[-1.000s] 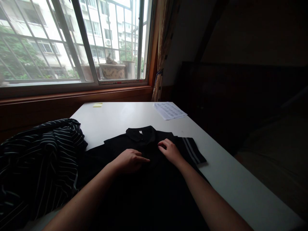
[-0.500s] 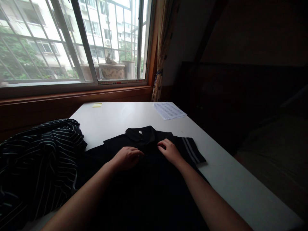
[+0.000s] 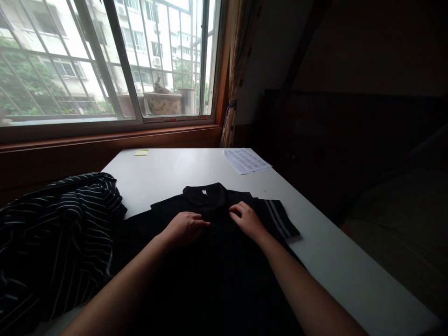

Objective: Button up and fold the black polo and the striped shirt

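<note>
A black polo shirt [image 3: 217, 275] lies spread front up, its collar [image 3: 205, 193] at the far end and a small white label inside the neck. My left hand [image 3: 187, 227] is closed on the shirt's front below the collar, the index finger reaching to the front opening. Right of the opening, my right hand [image 3: 247, 220] has its thumb and fingers drawn together against the cloth. How much fabric either hand grips is hard to make out in the dark. Beyond my right hand lies a short sleeve [image 3: 278, 218] with two grey stripes.
A heap of black-and-white striped cloth [image 3: 59, 233] lies at the left. Printed sheets [image 3: 247, 161] and a yellow sticky note [image 3: 141, 152] are at the far end of the white table [image 3: 168, 165]. Behind stand a barred window [image 3: 168, 56] and a tied curtain [image 3: 231, 107].
The left hand has shifted very slightly, its index finger straightening toward the front opening. My right hand and the shirt look the same.
</note>
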The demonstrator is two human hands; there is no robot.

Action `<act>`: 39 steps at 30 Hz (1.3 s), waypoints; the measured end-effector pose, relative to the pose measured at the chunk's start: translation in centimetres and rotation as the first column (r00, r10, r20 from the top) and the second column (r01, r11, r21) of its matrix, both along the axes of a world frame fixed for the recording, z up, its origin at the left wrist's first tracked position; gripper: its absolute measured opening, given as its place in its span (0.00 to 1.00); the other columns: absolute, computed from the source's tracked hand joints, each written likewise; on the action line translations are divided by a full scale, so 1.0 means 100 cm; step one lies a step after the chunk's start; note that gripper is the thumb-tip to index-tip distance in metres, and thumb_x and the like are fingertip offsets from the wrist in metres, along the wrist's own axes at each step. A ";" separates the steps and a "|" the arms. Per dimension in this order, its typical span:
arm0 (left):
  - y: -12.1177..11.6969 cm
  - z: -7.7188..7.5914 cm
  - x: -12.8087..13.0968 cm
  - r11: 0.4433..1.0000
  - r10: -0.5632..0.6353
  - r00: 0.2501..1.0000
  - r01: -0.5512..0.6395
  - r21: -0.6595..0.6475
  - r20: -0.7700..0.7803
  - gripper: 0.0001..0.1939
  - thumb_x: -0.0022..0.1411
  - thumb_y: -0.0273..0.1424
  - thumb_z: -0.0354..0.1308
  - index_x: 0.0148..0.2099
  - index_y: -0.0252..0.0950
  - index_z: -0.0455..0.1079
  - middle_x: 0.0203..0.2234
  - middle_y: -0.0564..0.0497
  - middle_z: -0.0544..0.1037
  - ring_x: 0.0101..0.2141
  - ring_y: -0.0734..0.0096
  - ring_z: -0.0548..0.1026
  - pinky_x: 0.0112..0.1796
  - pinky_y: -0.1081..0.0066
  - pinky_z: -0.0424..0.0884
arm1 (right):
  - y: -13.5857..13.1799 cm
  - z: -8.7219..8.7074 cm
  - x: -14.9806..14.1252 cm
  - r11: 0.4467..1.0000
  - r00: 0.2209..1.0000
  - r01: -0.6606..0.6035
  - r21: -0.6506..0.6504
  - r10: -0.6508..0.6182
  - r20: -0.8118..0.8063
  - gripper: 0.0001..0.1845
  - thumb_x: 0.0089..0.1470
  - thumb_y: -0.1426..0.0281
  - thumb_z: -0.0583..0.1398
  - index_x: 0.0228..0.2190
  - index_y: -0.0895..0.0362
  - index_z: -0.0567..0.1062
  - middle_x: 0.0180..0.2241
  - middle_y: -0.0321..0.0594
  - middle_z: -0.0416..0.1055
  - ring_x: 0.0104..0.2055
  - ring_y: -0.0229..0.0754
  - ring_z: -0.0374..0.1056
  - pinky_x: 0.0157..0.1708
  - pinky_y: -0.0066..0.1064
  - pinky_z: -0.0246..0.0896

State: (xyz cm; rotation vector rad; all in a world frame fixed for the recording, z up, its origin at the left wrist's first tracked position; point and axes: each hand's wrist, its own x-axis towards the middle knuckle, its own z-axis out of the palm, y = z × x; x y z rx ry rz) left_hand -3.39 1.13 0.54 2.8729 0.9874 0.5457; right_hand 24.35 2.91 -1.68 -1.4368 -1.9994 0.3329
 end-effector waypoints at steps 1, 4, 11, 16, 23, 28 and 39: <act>0.000 0.000 0.000 1.000 -0.003 1.000 0.003 0.007 0.008 0.20 0.60 0.23 0.53 0.50 0.45 0.76 0.27 0.53 0.74 0.29 0.69 0.74 0.32 0.72 0.68 | 0.000 0.000 0.000 1.000 1.000 0.000 -0.002 0.000 -0.002 0.06 0.55 0.72 0.60 0.34 0.54 0.78 0.34 0.39 0.70 0.40 0.44 0.68 0.43 0.35 0.63; -0.001 0.001 -0.001 0.999 -0.017 0.999 0.016 0.029 0.032 0.19 0.59 0.22 0.54 0.48 0.43 0.77 0.28 0.52 0.75 0.30 0.69 0.75 0.32 0.72 0.68 | 0.000 0.000 0.000 1.000 1.000 0.004 -0.006 -0.004 -0.007 0.06 0.55 0.72 0.60 0.33 0.54 0.78 0.34 0.39 0.70 0.41 0.44 0.68 0.43 0.35 0.63; -0.004 -0.001 0.001 0.995 -0.081 0.997 0.081 0.053 0.007 0.27 0.58 0.22 0.53 0.57 0.50 0.71 0.26 0.54 0.73 0.25 0.73 0.72 0.30 0.73 0.66 | 0.001 -0.001 0.000 1.000 1.000 0.004 -0.011 -0.004 0.005 0.06 0.55 0.72 0.60 0.33 0.54 0.78 0.34 0.39 0.70 0.40 0.44 0.68 0.43 0.36 0.64; -0.005 0.000 -0.001 0.990 -0.129 0.989 0.133 -0.056 0.066 0.21 0.57 0.21 0.53 0.48 0.47 0.77 0.27 0.54 0.74 0.26 0.73 0.73 0.29 0.74 0.65 | 0.000 0.000 0.000 1.000 1.000 0.003 -0.002 -0.003 0.002 0.06 0.55 0.72 0.60 0.33 0.53 0.78 0.34 0.39 0.70 0.40 0.44 0.68 0.43 0.36 0.64; -0.005 0.000 -0.001 0.997 -0.073 0.990 0.077 -0.029 0.120 0.26 0.56 0.20 0.52 0.53 0.46 0.74 0.27 0.54 0.74 0.26 0.72 0.72 0.29 0.74 0.65 | 0.000 0.000 0.000 1.000 1.000 0.002 -0.007 -0.001 0.002 0.06 0.55 0.72 0.60 0.33 0.53 0.78 0.34 0.39 0.70 0.40 0.44 0.68 0.43 0.36 0.64; -0.007 0.002 0.001 0.991 -0.118 0.990 0.122 -0.049 0.083 0.19 0.56 0.22 0.53 0.46 0.44 0.76 0.28 0.54 0.74 0.27 0.73 0.72 0.29 0.74 0.64 | 0.000 0.000 0.000 1.000 1.000 0.000 -0.005 0.000 0.004 0.06 0.55 0.72 0.60 0.34 0.54 0.78 0.34 0.39 0.70 0.40 0.44 0.68 0.43 0.36 0.64; -0.009 0.003 0.002 0.990 -0.099 0.988 0.110 -0.089 0.120 0.14 0.55 0.21 0.53 0.40 0.40 0.74 0.31 0.53 0.74 0.29 0.72 0.73 0.30 0.74 0.64 | -0.001 0.000 -0.001 1.000 1.000 0.002 -0.012 -0.002 0.002 0.06 0.55 0.71 0.60 0.33 0.53 0.78 0.34 0.39 0.70 0.40 0.45 0.68 0.43 0.36 0.64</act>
